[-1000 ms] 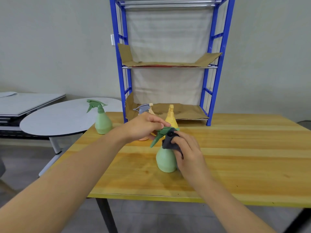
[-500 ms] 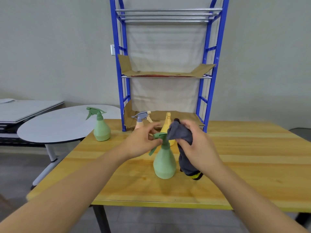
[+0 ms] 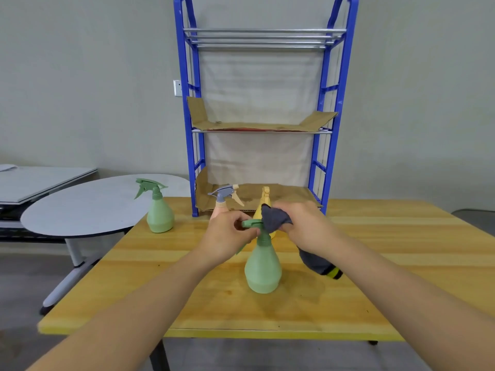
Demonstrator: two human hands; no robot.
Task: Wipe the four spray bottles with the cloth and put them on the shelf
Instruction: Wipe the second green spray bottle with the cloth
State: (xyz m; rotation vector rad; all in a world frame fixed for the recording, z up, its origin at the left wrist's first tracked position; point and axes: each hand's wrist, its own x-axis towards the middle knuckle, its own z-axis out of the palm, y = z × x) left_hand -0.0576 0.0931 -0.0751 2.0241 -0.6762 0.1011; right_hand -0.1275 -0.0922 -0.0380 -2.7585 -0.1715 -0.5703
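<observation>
The near green bottle (image 3: 263, 266) stands upright mid-counter (image 3: 375, 277). The left hand (image 3: 227, 236) pinches its spray head, and the right hand (image 3: 308, 226) clenches a grey cloth (image 3: 274, 218) against the nozzle — the cloth's tail, yellow-banded, hangs by the wrist. Behind the hands, a pink bottle (image 3: 222, 199) and a yellow one (image 3: 265, 195) are mostly hidden. A second green bottle (image 3: 159, 212) stands at the counter's left corner. The blue shelf (image 3: 320, 156), lined with cardboard, rises at the back; a pale round table (image 3: 88, 207) sits left.

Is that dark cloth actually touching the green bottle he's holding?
Touching. In the head view the right hand presses the dark cloth onto the near green bottle's spray head, with no gap showing.
</observation>
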